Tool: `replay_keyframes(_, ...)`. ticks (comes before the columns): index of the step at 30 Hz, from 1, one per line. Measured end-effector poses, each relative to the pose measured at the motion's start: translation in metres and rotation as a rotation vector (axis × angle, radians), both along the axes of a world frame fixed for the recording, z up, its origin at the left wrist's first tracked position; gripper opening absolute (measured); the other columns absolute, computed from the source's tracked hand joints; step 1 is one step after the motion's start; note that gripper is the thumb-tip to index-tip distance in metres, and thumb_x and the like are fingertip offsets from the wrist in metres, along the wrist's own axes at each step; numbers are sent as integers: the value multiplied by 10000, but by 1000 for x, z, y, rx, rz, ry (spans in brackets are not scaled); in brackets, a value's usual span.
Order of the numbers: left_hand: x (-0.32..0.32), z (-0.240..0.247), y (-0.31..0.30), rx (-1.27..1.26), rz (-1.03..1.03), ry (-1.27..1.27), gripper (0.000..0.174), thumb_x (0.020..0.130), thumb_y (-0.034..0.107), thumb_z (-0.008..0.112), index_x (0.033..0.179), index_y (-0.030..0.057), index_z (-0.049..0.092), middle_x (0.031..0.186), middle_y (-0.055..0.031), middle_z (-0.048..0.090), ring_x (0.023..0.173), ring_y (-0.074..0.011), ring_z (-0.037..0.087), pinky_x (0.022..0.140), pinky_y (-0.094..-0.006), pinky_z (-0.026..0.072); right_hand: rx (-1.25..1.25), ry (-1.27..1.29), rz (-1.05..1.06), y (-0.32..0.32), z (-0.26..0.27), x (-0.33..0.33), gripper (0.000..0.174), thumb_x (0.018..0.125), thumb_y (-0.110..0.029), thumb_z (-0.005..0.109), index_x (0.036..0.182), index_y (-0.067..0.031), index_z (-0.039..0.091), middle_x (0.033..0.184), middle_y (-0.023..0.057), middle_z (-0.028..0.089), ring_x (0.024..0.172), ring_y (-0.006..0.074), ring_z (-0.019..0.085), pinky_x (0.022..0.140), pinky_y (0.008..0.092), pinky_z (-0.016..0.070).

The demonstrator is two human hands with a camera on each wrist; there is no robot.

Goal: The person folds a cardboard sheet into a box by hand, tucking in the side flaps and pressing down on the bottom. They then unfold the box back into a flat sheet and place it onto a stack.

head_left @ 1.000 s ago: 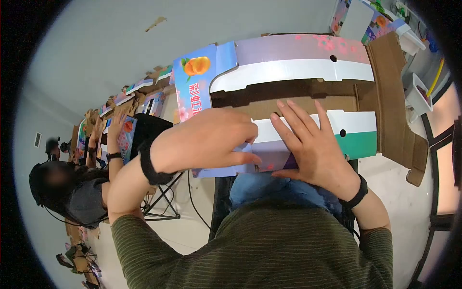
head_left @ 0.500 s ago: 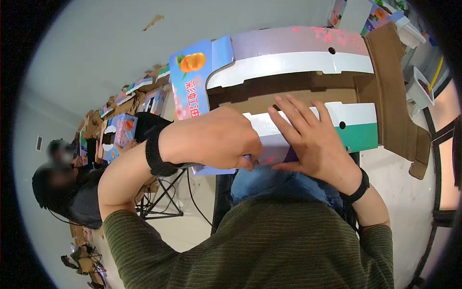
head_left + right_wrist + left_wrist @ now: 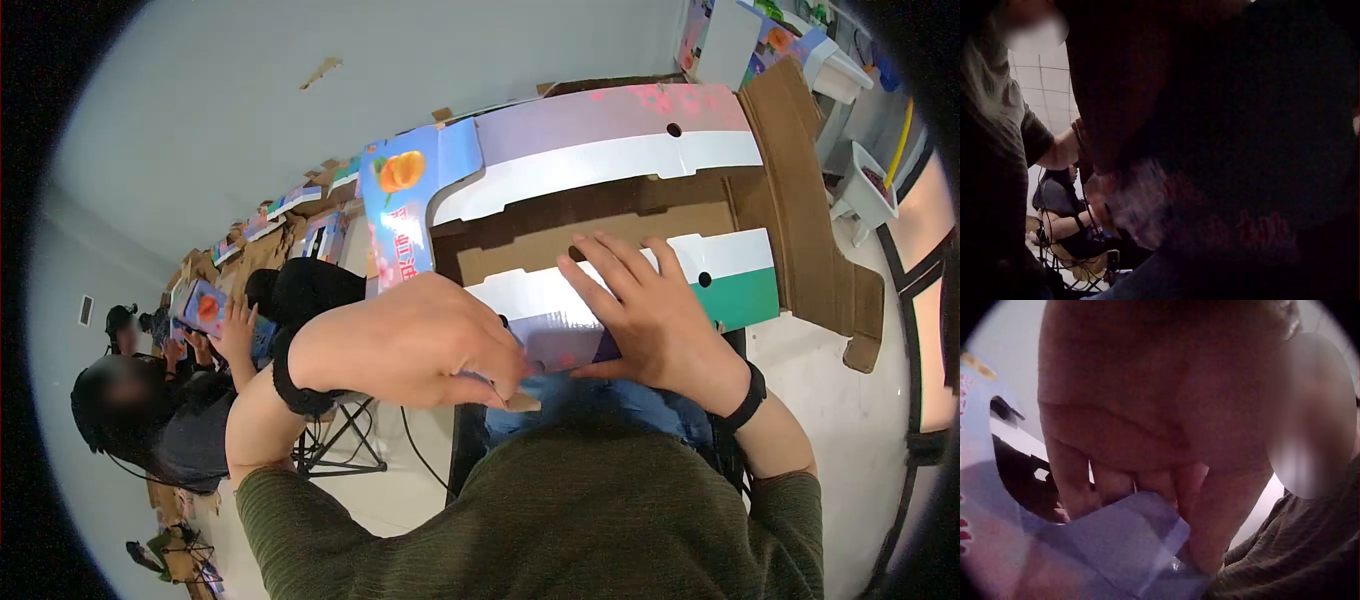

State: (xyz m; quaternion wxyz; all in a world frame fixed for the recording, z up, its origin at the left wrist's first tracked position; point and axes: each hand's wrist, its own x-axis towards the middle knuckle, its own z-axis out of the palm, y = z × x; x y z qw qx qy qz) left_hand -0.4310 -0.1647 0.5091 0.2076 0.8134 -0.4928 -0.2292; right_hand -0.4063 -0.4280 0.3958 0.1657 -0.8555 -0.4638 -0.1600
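A printed cardboard box lies open-topped across the person's lap in the head view, with white inner bands and purple and green sides. The left hand is curled over its near left corner. In the left wrist view a pale purple flap lies between the left fingers and thumb. The right hand lies with fingers spread on the near side panel, its fingertips over the top edge. Dark shadow fills most of the right wrist view, where only faint red print shows.
A brown end flap juts out at the box's right end. Another person sits at the left, handling a similar box. A white bin stands at the right. A black cable hangs beside the lap.
The left hand has moved down toward the body at the box's near left corner, and a tan edge now shows by its thumb. The right hand keeps its place on the panel.
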Motion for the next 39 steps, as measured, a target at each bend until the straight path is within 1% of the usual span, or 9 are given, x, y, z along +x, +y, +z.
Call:
replay_keyframes(7,-6,4,11,-107,-14,54,162,917,133,714,1047,35,709,1019,-115,700,963,-313,666,842,-411,539,-5,6,-6,2,8,-4,1039,708,-503,862,1531,-52,415,1463,182,501,1370,347,456,1130,565,319)
replay_keyframes(10,6,11,20,-124,181,-179,280,916,131,716,1175,27,686,1177,-134,692,1131,-316,651,988,-427,515,-37,-14,-10,3,7,-4,1050,709,-527,859,1534,-57,410,1465,172,498,1372,341,452,1122,566,332)
replay_keyframes(12,21,11,28,-107,394,-529,451,900,171,751,1303,16,621,1350,-176,611,1241,-343,596,1075,-453,463,-65,-21,-16,2,6,-4,1049,715,-542,853,1534,-58,410,1462,171,500,1371,337,453,1121,565,335)
replay_keyframes(14,42,6,34,-89,509,-946,569,872,219,790,1363,21,579,1411,-190,551,1242,-346,586,1052,-442,478,-73,-8,-16,2,6,-4,1051,716,-554,848,1533,-58,411,1467,170,497,1373,331,451,1122,562,333)
replay_keyframes(17,70,-6,42,-153,581,-996,630,815,279,838,1340,28,597,1303,-175,586,1105,-343,610,904,-411,529,-78,-5,-20,2,8,-4,1049,718,-570,839,1531,-59,415,1472,168,492,1374,322,450,1125,556,329)
replay_keyframes(23,74,-6,40,-160,799,-622,649,791,282,865,1345,36,633,1216,-133,570,980,-247,581,814,-350,525,-68,12,-18,2,9,-3,1058,717,-586,831,1530,-52,414,1478,165,489,1374,318,444,1121,545,325)
replay_keyframes(29,72,-3,43,-282,720,-775,612,763,236,883,1297,37,659,1198,-129,567,934,-246,585,788,-339,514,-65,3,-15,2,8,-1,1069,708,-583,837,1531,-48,411,1475,167,488,1360,332,445,1089,543,342)
replay_keyframes(35,56,-12,48,-373,795,-680,585,741,179,891,1261,32,666,1145,-129,572,954,-247,565,772,-334,506,-114,-23,-20,2,6,-5,1088,682,-535,860,1538,-51,394,1458,158,500,1355,332,456,1090,542,345)
replay_keyframes(39,60,0,35,-352,816,-794,576,766,229,874,1248,-4,660,1121,-142,579,924,-274,576,792,-352,504,-180,-118,35,-18,33,23,1084,663,-501,866,1534,-58,397,1442,145,510,1364,312,462,1127,548,330)
